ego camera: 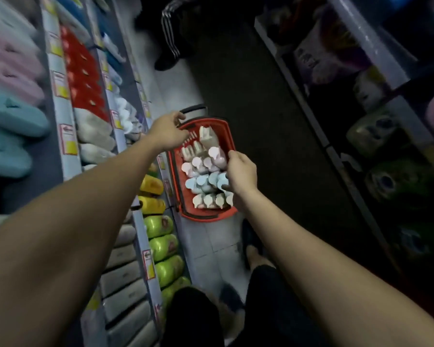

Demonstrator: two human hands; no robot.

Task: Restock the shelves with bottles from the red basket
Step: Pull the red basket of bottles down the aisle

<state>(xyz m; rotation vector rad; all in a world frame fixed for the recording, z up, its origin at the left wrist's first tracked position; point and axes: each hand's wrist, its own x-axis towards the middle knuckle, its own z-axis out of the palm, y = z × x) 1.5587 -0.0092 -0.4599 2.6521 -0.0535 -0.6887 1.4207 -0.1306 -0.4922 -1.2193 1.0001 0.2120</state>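
So the red basket [229, 136] sits on the tiled floor [211, 246] in a narrow shop aisle, right up against the bottom of the shelves [138, 221] on the left. It's packed with bottles [201, 181] standing upright in rows: beige ones at the near end, then light blue, then pink, and a few whitish ones at the far end. A black handle [193, 109] sticks out past the far rim.

Left hand [168, 132] is out over the far left corner of the basket, grip loosely spread and holding nothing that I can see. Right hand [241, 174] is down at the right side of the basket, fingers curled in among the blue and pink bottles, touching them, but honestly I can't tell whether it's actually pinching one.

The shelves beside the basket hold yellow and green bottles [161, 244] low down and red packs [83, 73] higher up. Everything's a bit blurry.
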